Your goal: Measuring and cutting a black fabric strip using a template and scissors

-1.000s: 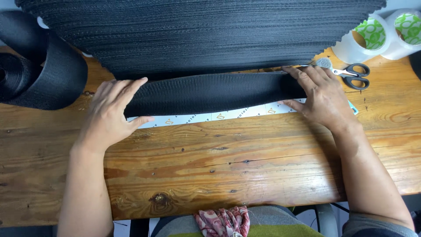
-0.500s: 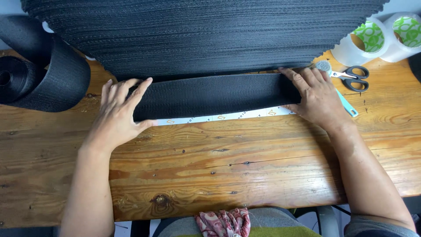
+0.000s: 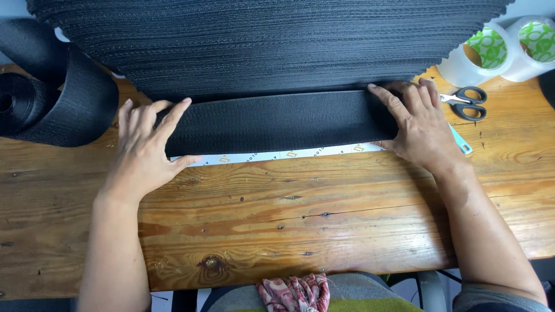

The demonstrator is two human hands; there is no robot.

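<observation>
Both hands, left (image 3: pixel 144 150) and right (image 3: pixel 419 124), press flat, fingers spread, on a black strip (image 3: pixel 277 121) that could skew off what looks like a ruler (image 3: pixel 277 155).

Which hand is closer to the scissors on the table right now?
Right. The right hand lies just beside the scissors; the left hand rests on the black strip's far end.

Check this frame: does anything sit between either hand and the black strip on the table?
Nothing visible does. The left hand and right hand both lie flat directly on the ends of the black strip. The scissors lie just beyond the right hand, off the strip.
</observation>
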